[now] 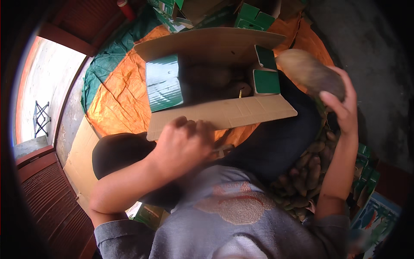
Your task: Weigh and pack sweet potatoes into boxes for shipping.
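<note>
An open cardboard box [233, 110] stands before me with its flaps folded out; two short green flaps show on the right and a shiny green one on the left. Its inside is dark, though a few rounded brown things [241, 88] can be made out there. My left hand [183, 140] is closed, its fingers curled over the box's near flap. Beyond the box's right side, my right hand [343, 97] grips a large, oblong brown tuber [308, 71], blurred by motion; its exact kind is unclear.
A heap of similar brown tubers [302, 177] lies beside my right leg. Under the box spreads an orange and green tarp [114, 101]. More green boxes [254, 17] stand at the back. A loose cardboard sheet [82, 157] and dark red slatted wood [47, 194] are at left.
</note>
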A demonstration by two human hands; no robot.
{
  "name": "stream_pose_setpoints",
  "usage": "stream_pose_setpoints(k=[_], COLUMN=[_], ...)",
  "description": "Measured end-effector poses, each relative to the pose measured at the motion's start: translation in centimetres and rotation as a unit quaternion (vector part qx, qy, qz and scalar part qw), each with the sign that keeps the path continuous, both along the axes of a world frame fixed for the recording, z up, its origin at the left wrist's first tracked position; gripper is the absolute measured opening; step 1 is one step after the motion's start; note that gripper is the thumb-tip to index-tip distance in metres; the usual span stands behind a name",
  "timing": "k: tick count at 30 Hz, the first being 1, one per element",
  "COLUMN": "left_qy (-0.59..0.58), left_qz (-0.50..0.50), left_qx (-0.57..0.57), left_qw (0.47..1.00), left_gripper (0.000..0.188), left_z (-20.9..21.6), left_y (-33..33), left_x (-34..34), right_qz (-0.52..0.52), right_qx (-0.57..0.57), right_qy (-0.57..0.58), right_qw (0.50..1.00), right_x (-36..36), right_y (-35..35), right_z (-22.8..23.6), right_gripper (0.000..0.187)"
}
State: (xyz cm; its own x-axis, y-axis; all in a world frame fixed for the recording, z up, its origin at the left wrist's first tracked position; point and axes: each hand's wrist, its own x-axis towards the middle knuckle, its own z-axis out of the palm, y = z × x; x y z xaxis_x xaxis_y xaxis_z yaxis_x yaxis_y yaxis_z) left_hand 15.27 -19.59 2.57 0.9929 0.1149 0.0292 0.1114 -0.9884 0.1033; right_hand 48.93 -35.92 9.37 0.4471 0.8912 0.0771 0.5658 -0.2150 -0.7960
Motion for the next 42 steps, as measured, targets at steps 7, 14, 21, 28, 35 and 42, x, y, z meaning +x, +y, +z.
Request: stream_pose_setpoints(k=[7,14,21,28,35,42], left_qy=[-0.041,-0.099,-0.111,-0.277,-0.327,-0.347], left_qz=[-0.003,0.022,0.1,0.282,0.315,0.313], left_qx=[-0.005,-0.013,-0.09,-0.228,-0.329,-0.292], left_qw=[0.999,0.995,0.985,0.89,0.828,0.834], left_gripper=[0.029,0.026,0.015,0.029,0.033,0.031], left_z=[-0.3,-0.5,0.7,1.1,-1.0,-1.5], left_y=[1.0,2.2,3.1,9.8,12.6,12.3], left_x=[0.2,-0.1,-0.7,-3.2,-4.0,-4.6], right_qz=[0.244,0.13,-0.162,-0.388,-0.488,-0.567], right_qx=[-0.193,-0.072,0.114,0.056,0.011,-0.08], right_qy=[-0.137,-0.11,-0.032,-0.005,0.064,0.125], right_qw=[0.941,0.983,0.98,0.92,0.87,0.81], right_x=[-8.1,-5.9,-0.2,10.4,9.3,7.8], right_y=[12.7,11.5,-1.2,-18.3,-30.4,-29.7], right_z=[-7.0,-6.0,-2.9,-11.5,-24.1,-22.1], right_gripper=[0.062,0.047,0.031,0.035,0.018,0.019])
